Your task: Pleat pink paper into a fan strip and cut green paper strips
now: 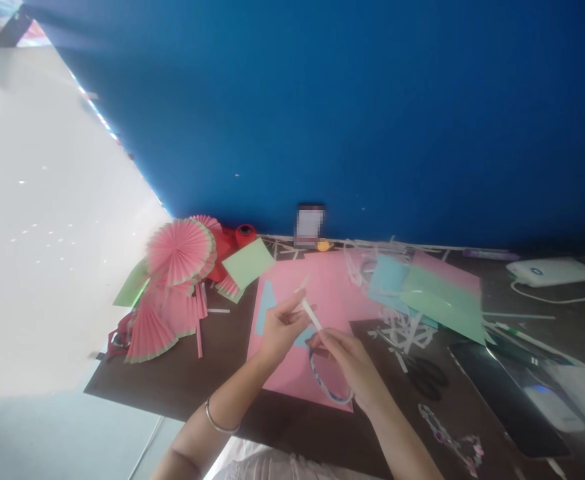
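Note:
My left hand (pixel 279 328) and my right hand (pixel 349 363) meet over a pink paper sheet (pixel 322 293) on the dark table (pixel 212 360). Between them runs a thin white paper strip (pixel 311 313), pinched by the fingers of both hands. A curved blue-and-white paper band (pixel 328 388) hangs below my right hand, seemingly held in it. A silver bangle (pixel 219 420) circles my left wrist.
Pink pleated paper fans (pixel 177 257) and a green card (pixel 248 263) lie at the left. Green, blue and pink sheets (pixel 432 290), white paper strips (pixel 405 330), black scissors (pixel 425 377), a dark phone (pixel 505 397) and a white power bank (pixel 549 270) lie at the right. A blue wall stands behind.

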`<state>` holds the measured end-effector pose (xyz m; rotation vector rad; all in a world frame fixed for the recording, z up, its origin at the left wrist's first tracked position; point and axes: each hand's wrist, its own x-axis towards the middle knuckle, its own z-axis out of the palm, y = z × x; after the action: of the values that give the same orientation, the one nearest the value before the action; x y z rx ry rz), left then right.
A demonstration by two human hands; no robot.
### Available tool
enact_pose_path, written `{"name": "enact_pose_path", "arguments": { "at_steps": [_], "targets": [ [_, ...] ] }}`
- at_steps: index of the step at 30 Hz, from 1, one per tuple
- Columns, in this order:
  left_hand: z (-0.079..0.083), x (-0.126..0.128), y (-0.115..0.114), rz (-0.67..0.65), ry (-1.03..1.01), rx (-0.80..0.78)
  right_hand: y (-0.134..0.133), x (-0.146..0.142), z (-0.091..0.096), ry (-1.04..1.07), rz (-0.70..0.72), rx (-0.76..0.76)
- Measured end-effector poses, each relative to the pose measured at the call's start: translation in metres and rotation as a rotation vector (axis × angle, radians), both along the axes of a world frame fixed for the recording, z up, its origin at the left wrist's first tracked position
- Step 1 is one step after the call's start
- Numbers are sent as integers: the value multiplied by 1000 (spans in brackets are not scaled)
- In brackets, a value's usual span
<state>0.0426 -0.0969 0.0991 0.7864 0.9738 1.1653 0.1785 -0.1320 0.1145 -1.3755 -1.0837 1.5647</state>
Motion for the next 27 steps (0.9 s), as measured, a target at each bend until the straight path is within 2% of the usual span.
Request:
{"name": "enact_pose_path", "arguments": {
  "at_steps": [7, 12, 16, 20, 27],
  "targets": [
    [4, 0, -2, -10, -14, 8, 0, 0, -3, -19, -19, 1],
    [2, -1, -3, -37, 34, 32, 0, 1, -7, -43, 22, 33],
    [-1, -2, -3, -46, -23, 34, -1, 4, -14, -120, 22, 71],
    [1, 0, -2, -7, -128, -15, -1, 4, -15, -164, 18, 84],
    [-5, 10, 0, 113, -259, -138, -5, -4, -6, -217, -24, 90]
  ]
}}
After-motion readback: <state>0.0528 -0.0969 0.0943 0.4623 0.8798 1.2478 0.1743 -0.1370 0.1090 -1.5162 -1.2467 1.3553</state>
